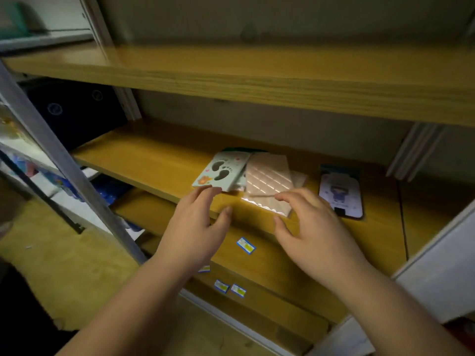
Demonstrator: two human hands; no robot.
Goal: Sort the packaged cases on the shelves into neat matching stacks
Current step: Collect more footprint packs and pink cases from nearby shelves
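Observation:
On the middle wooden shelf (144,160) lies a loose pile of packaged cases. A pale green case with dark footprints (221,173) lies on the left of the pile, and a pink case in shiny wrap (268,176) overlaps it on the right. Another pink wrapped case (262,202) lies in front, near the shelf edge. A dark-edged case with a cartoon figure (340,192) lies alone to the right. My left hand (198,227) hovers with spread fingers just in front of the footprint case. My right hand (313,227) hovers over the front pink case, fingers loosely curved. Neither hand holds anything.
An upper wooden shelf (257,80) overhangs the work area. Small blue and yellow labels (246,245) are stuck on the lower shelf. A metal upright (64,160) slants across the left, with dark bins (77,111) and coloured goods behind it.

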